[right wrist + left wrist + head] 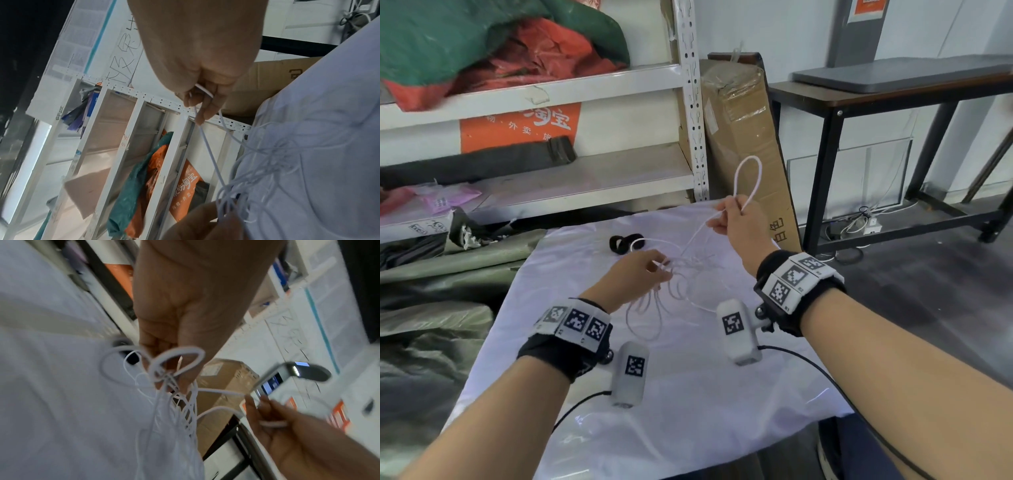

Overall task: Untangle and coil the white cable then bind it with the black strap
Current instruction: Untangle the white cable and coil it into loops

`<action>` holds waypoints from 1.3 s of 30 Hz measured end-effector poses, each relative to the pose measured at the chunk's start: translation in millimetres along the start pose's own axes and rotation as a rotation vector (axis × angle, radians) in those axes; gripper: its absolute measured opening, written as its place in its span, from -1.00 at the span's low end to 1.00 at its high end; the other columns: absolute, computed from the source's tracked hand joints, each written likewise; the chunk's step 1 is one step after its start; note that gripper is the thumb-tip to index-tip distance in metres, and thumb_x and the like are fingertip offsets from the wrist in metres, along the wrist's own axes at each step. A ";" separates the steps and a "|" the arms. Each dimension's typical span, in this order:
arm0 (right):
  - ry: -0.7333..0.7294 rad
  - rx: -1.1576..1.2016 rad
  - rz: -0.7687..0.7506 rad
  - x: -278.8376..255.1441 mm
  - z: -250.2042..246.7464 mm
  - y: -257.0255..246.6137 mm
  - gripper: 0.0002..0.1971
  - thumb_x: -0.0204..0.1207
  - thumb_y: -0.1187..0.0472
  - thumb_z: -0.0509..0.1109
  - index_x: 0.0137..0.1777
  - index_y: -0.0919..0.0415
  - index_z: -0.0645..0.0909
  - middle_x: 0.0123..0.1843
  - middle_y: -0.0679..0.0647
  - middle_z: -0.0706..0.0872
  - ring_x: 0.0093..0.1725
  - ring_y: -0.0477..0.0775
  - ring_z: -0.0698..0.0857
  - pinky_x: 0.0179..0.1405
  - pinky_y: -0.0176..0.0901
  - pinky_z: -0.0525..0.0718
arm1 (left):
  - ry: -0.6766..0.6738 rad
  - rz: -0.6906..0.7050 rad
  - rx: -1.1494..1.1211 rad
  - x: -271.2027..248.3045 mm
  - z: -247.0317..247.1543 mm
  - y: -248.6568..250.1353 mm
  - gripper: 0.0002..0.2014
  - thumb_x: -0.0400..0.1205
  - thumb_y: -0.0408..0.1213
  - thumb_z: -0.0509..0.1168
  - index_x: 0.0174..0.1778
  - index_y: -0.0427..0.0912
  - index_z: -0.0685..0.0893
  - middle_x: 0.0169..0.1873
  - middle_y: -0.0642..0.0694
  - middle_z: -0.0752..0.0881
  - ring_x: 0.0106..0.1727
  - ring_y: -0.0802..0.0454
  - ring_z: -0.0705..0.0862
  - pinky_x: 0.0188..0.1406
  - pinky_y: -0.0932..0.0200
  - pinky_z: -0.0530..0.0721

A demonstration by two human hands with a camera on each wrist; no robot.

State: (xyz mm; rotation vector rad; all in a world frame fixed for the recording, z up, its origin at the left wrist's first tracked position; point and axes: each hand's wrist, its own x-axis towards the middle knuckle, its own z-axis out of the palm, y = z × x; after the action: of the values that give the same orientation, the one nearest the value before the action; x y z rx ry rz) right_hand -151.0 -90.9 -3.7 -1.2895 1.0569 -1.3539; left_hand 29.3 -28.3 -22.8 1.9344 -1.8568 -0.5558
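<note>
The thin white cable point(681, 270) lies in tangled loops on a white cloth point(688, 394) over the table. My left hand point(640, 270) pinches a bunch of strands at the tangle point(170, 379), low over the cloth. My right hand point(736, 219) is raised further back and pinches the cable point(205, 142), with a narrow loop point(749, 178) standing up above its fingers. One taut strand runs down from it to the tangle. The black strap point(625, 243) lies curled on the cloth behind my left hand, untouched.
A white metal shelf rack point(688, 102) with cloth bundles stands behind the table. A tall cardboard box point(743, 137) leans at the table's far right corner. A dark bench point(893, 89) stands to the right. Green tarpaulin point(431, 325) lies left of the table.
</note>
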 end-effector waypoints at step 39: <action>-0.062 -0.031 -0.104 -8.3 -26.6 -8.0 -0.82 0.64 0.33 0.25 -0.10 0.18 0.69 -0.33 0.08 0.71 -0.25 0.03 0.72 -0.05 -0.12 0.76 | -0.190 0.312 0.207 18.4 22.0 19.3 -0.73 0.64 -0.14 0.31 0.26 -0.05 0.61 0.07 0.13 0.70 -0.05 0.20 0.66 -0.10 0.42 0.50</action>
State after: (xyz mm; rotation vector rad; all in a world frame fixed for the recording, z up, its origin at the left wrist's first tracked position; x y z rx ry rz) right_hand -178.2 -82.0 0.9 -1.4172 0.9829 -1.3706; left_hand 1.9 -47.7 -31.0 1.7099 -2.3632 -0.4758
